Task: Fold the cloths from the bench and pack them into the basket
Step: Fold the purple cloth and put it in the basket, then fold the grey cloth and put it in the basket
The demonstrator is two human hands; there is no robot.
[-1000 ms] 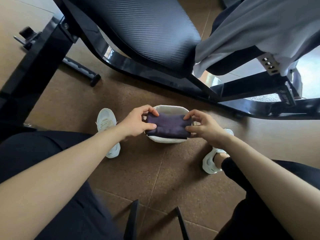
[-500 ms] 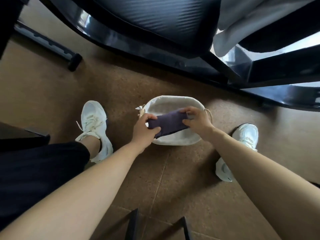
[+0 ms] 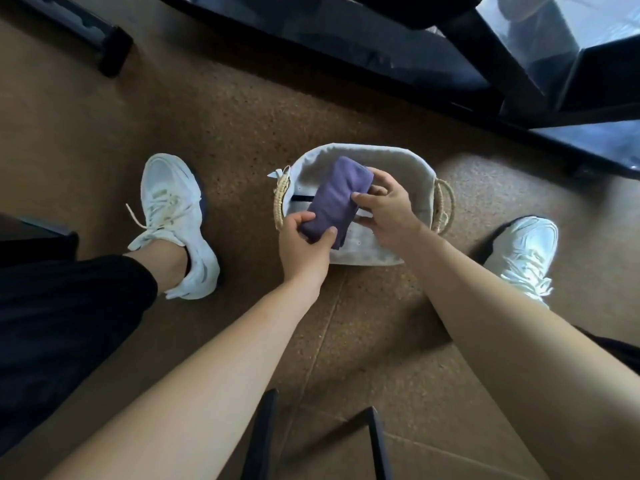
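Bench frame (image 3: 381,46) spans the top, black, over the brown floor. Below it stands the lined basket (image 3: 384,161), the folded purple cloth (image 3: 337,199) held slantwise above its inside. The left hand (image 3: 303,247) pinches the cloth's near end; the right hand (image 3: 388,209) grips its far side with curled fingers.

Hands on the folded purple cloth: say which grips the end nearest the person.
The left hand: it pinches the near end of the folded purple cloth; the right hand holds its side farther in.
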